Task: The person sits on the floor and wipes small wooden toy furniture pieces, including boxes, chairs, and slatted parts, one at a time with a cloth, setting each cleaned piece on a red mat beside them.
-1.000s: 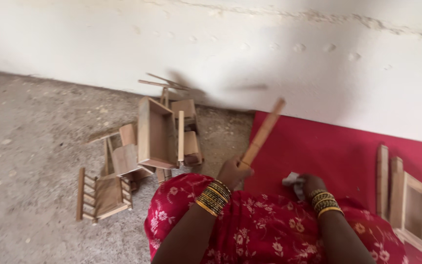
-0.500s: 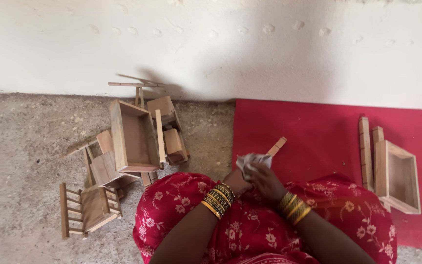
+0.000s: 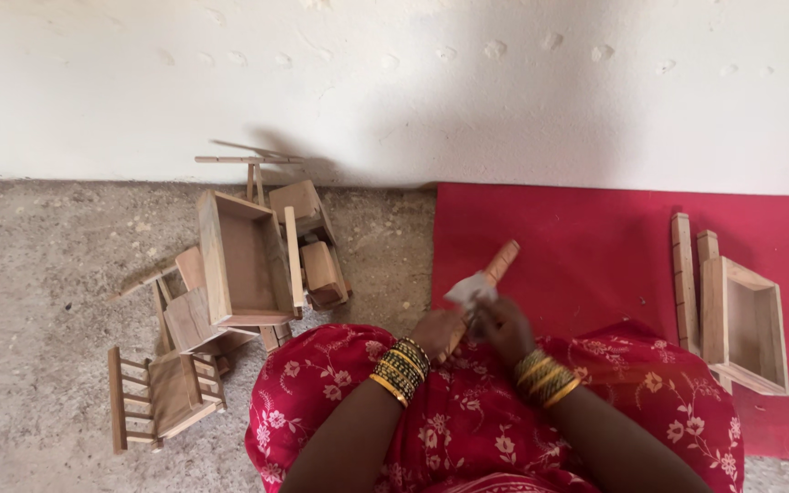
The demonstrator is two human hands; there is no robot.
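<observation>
I see a pale tan wooden stick [image 3: 490,278] in my hands, with a whitish scrap [image 3: 469,290] against it. My dress [image 3: 468,429] is crimson with small white flowers. Gold and dark green bangles [image 3: 401,370] band both wrists. The mat [image 3: 595,274] is plain red, the floor [image 3: 38,274] speckled grey, the wall [image 3: 413,82] off-white. The wooden boxes [image 3: 244,260] are light brown.

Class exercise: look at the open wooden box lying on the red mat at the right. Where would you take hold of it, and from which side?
Grip the wooden box by its long right wall, coming from the right. Its open face is up, so fingers can probably hook inside, and that side is free, while two wooden slats lie along its left.
</observation>
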